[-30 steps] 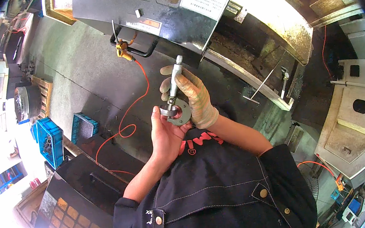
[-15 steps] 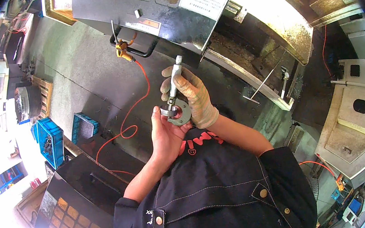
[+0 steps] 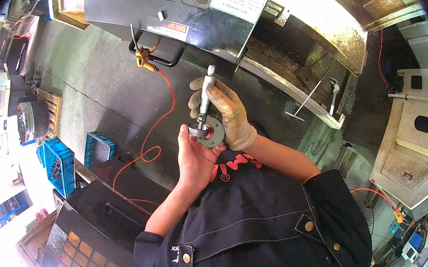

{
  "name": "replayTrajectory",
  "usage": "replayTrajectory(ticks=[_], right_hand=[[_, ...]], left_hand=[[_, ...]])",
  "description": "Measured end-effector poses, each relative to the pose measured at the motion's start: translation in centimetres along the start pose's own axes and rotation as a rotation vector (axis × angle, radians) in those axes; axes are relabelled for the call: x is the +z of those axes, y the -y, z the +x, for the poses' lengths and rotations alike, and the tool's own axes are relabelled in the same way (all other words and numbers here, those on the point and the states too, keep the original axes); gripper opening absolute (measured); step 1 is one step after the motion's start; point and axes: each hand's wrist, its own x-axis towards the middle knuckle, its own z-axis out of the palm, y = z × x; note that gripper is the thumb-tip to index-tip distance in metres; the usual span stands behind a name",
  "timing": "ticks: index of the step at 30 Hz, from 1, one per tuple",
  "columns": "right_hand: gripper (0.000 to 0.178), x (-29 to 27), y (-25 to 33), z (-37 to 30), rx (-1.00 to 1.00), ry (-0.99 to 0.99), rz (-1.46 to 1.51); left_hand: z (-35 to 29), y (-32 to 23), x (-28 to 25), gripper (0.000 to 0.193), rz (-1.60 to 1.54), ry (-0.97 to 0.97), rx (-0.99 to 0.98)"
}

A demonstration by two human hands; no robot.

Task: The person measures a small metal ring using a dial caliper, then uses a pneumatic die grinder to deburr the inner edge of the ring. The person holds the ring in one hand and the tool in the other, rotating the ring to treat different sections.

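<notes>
In front of my chest, my gloved right hand (image 3: 236, 117) is closed round an outside micrometer (image 3: 216, 134), its silver barrel tilted up and away from me. The thumb lies along the barrel, and the curved grey frame sits below it, near my palm. My bare left hand (image 3: 194, 156) pinches a small dark metal ring (image 3: 198, 131) between thumb and fingers. The ring sits inside the opening of the micrometer frame, with the lower end of the barrel at it. Whether both measuring faces touch the ring is too small to tell. My left fingertips are partly hidden behind the frame.
A yellow air gun (image 3: 145, 62) hangs at a black handle on the machine ahead, its red hose (image 3: 170, 93) trailing across the floor. Blue crates (image 3: 60, 167) stand at left, beside a dark cabinet (image 3: 100, 211). The machine's open bay (image 3: 291, 65) lies ahead right.
The micrometer's barrel and my right thumb have shifted very slightly to the right. The ring and my left hand stay almost where they were.
</notes>
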Motion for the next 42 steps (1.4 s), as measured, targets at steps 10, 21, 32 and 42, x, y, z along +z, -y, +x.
replayTrajectory(ticks=[10, 21, 32, 42], right_hand=[[0.029, -0.12, -0.59, 0.15, -0.018, -0.018, 0.029], [0.028, 0.04, -0.43, 0.17, -0.021, -0.027, 0.014], [0.025, -0.07, -0.53, 0.24, -0.022, -0.039, 0.05], [0.029, -0.25, -0.59, 0.3, -0.024, -0.03, 0.083]], left_hand=[[0.07, -0.03, -0.07, 0.05, 0.005, 0.012, -0.004], [0.23, 0.11, -0.67, 0.05, -0.014, 0.038, -0.015], [0.25, 0.13, -0.72, 0.05, 0.002, 0.02, -0.031], [0.11, -0.01, 0.05, 0.05, -0.01, 0.0, -0.026]])
